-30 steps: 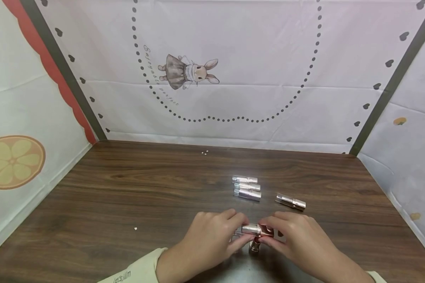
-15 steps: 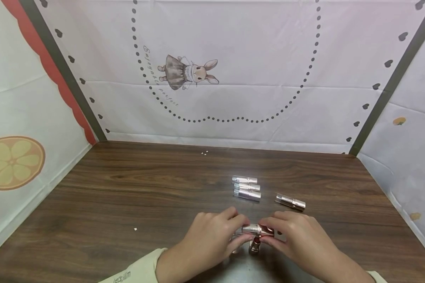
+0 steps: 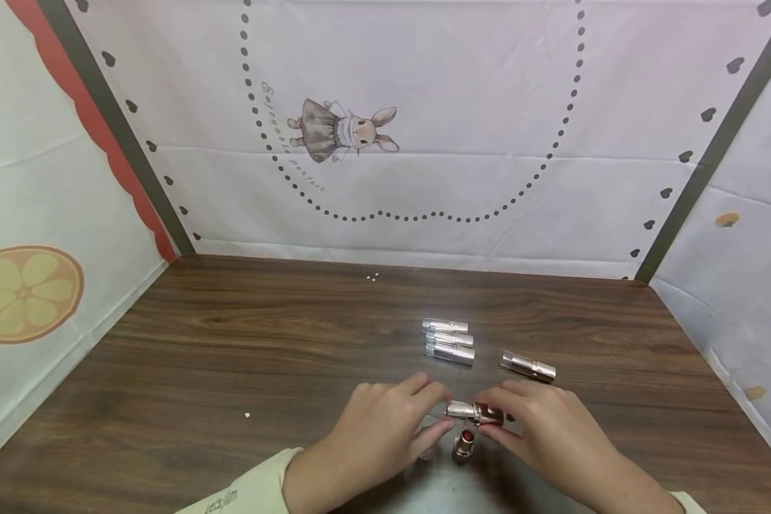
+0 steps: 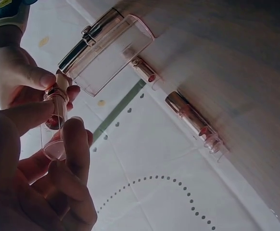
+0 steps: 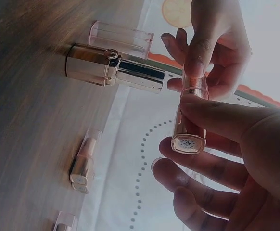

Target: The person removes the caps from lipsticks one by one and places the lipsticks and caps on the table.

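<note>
My right hand (image 3: 546, 425) grips the rose-gold base of a lipstick (image 3: 488, 414), its round bottom label facing the right wrist camera. From the other side, my left hand (image 3: 388, 421) pinches the clear cap (image 4: 55, 148) at the lipstick's other end; the cap surrounds part of the tube. Just below the hands, an uncapped lipstick (image 3: 464, 444) stands upright on the table, red tip showing. Beside it stands a loose clear cap (image 5: 120, 38), partly hidden by my left hand in the head view.
Beyond my hands, three capped lipsticks (image 3: 450, 353) lie side by side on the dark wooden table (image 3: 283, 335). Another capped lipstick (image 3: 528, 366) lies alone to their right. White specks (image 3: 373, 277) dot the table's far side. Printed cloth walls (image 3: 462, 107) enclose it.
The right hand and its lipstick have shifted slightly right, widening the gap between the two hands' fingertips. The upright lipstick's red tip is more exposed. The lying lipsticks are unmoved.
</note>
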The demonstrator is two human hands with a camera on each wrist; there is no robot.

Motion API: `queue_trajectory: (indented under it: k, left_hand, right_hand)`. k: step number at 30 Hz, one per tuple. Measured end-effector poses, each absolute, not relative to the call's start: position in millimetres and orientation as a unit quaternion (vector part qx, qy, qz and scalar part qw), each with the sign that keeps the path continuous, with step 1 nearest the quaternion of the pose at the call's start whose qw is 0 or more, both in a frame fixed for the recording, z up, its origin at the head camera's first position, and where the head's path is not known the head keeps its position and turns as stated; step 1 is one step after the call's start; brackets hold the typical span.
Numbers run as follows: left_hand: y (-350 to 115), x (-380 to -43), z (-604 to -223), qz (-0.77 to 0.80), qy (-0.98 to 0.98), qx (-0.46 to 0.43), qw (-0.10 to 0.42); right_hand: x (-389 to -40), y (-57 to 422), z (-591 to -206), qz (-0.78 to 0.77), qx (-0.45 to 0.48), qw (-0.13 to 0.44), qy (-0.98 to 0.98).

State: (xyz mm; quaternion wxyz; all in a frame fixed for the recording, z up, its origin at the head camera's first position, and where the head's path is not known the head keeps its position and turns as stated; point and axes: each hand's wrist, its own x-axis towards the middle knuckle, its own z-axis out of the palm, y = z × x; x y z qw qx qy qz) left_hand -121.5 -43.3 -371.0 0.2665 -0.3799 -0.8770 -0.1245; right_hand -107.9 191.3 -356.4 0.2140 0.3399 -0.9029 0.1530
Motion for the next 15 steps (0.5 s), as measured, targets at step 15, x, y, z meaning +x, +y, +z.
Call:
queue_trajectory:
  k: [15]
  left_hand:
    - [-46.3,-130.3,-373.7,-0.111,-0.887,-0.368,0.255]
  right_hand:
    - [-115.6,193.7,-360.6,0.15,0.318,0.206,-0.913]
